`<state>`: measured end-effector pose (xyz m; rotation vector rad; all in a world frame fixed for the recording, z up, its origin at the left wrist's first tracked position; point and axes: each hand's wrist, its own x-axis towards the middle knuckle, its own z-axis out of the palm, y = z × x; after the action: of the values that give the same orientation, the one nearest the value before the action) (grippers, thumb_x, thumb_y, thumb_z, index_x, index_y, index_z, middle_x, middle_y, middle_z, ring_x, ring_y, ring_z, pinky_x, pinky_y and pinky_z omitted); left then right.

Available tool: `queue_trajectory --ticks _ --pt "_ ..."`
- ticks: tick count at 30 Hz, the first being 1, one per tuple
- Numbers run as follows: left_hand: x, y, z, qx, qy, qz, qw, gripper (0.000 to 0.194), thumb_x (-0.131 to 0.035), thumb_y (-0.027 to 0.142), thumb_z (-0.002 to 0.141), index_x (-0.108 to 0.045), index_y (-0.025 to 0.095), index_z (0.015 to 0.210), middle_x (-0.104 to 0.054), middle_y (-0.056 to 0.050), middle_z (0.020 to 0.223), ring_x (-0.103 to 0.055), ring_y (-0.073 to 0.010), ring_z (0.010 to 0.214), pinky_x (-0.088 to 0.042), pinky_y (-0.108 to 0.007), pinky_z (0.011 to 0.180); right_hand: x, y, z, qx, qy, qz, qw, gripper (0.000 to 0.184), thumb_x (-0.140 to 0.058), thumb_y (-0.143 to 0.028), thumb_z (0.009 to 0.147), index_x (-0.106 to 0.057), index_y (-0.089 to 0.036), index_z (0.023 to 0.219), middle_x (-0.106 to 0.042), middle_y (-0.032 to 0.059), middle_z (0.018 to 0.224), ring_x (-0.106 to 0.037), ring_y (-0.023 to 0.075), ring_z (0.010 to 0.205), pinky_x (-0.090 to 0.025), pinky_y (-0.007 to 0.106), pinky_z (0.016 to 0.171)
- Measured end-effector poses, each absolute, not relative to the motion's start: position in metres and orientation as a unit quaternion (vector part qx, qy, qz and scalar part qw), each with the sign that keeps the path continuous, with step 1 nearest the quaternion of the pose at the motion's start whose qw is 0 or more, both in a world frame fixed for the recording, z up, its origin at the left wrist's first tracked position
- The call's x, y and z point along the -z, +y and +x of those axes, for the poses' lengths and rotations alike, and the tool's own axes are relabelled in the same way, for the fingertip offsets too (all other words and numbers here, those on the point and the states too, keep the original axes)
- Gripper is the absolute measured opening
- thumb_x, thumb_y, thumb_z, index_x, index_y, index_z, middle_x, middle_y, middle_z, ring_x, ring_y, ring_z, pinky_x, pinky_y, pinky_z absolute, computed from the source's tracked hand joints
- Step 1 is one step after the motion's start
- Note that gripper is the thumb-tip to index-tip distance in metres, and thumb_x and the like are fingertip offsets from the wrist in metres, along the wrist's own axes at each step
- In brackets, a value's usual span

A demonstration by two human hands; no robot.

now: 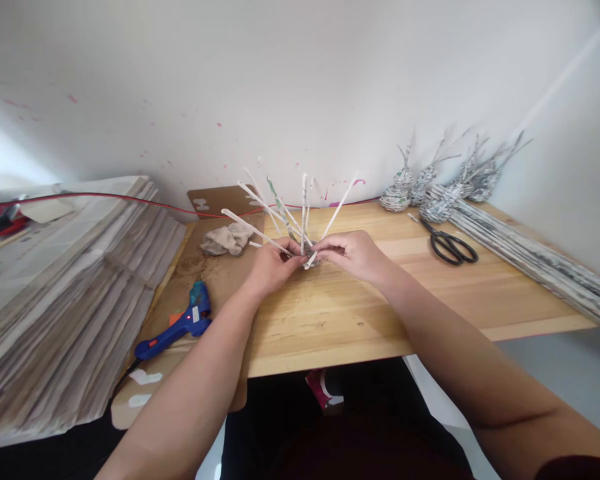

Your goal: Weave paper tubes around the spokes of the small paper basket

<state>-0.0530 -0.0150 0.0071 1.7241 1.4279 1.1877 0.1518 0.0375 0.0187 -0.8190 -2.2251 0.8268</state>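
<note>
Between my hands, just above the wooden table, is a small woven piece of rolled paper (309, 250) with several paper tubes (304, 207) fanning upward from it. My left hand (274, 267) pinches the woven piece on its left side, thumb in front. On the right, my right hand (350, 255) has its thumb and fingertips closed at the base of the tubes. A short white tube end (310, 261) points down toward me between the two thumbs. My fingers hide much of the weave.
A blue glue gun (193, 320) lies on cardboard at left, beside a tall newspaper stack (90, 300). A crumpled cloth (227, 239) sits behind it. At right are black scissors (453, 248), long paper tubes (530, 257) and several woven paper pieces (399, 190) against the wall.
</note>
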Motion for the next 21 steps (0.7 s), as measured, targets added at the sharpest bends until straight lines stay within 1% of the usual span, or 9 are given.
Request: queue_trajectory --ticks 5,8,11,14,18,21 --pt "-0.006 -0.015 -0.052 -0.466 0.527 0.643 0.301 0.01 -0.07 0.023 0.071 -0.063 0.017 0.069 -0.065 0.0 0.066 -0.054 -0.0125 0.062 -0.041 -0.024 0.059 -0.016 0.038 0.148 -0.318 -0.815 -0.336 0.348 0.021 -0.066 -0.035 0.086 -0.075 -0.016 0.086 -0.074 0.004 0.077 -0.064 0.0144 0.067 -0.046 0.025 0.063" --pt "-0.005 -0.014 -0.052 -0.469 0.52 0.647 0.302 0.01 -0.07 0.023 0.071 -0.063 0.017 0.069 -0.065 0.001 0.067 -0.053 -0.0124 0.062 -0.041 -0.024 0.059 -0.015 0.037 0.145 -0.35 -0.785 -0.353 0.369 0.022 -0.066 -0.035 0.085 -0.071 -0.015 0.081 -0.07 0.0029 0.069 -0.061 0.0134 0.061 -0.045 0.025 0.06" --pt "-0.003 -0.012 -0.052 -0.472 0.511 0.648 0.308 0.013 -0.071 0.026 0.071 -0.063 0.017 0.069 -0.064 0.001 0.066 -0.053 -0.0124 0.061 -0.04 -0.025 0.059 -0.015 0.036 0.142 -0.388 -0.76 -0.363 0.374 0.025 -0.063 -0.038 0.085 -0.067 -0.015 0.076 -0.067 0.0021 0.064 -0.06 0.0129 0.057 -0.046 0.025 0.058" --pt "-0.002 -0.01 -0.053 -0.477 0.502 0.645 0.323 0.014 -0.073 0.028 0.07 -0.064 0.017 0.069 -0.065 0.0 0.066 -0.055 -0.013 0.062 -0.042 -0.026 0.061 -0.015 0.034 0.14 -0.371 -0.767 -0.377 0.363 0.026 -0.062 -0.037 0.086 -0.067 -0.015 0.072 -0.065 0.0012 0.061 -0.058 0.0123 0.056 -0.043 0.024 0.057" --pt "-0.002 -0.009 -0.055 -0.472 0.502 0.635 0.35 0.017 -0.076 0.028 0.068 -0.065 0.016 0.071 -0.067 0.0 0.068 -0.058 -0.0138 0.064 -0.045 -0.026 0.064 -0.017 0.031 0.142 -0.298 -0.817 -0.369 0.329 0.021 -0.065 -0.034 0.086 -0.073 -0.016 0.078 -0.065 -0.0008 0.062 -0.052 0.0105 0.055 -0.035 0.023 0.055" --pt "-0.002 -0.009 -0.059 -0.458 0.509 0.635 0.358 0.02 -0.077 0.028 0.068 -0.066 0.016 0.079 -0.069 -0.001 0.073 -0.061 -0.0145 0.067 -0.047 -0.026 0.064 -0.018 0.03 0.144 -0.263 -0.853 -0.326 0.312 0.015 -0.065 -0.028 0.087 -0.076 -0.018 0.086 -0.07 0.0 0.071 -0.057 0.0111 0.061 -0.036 0.023 0.06"
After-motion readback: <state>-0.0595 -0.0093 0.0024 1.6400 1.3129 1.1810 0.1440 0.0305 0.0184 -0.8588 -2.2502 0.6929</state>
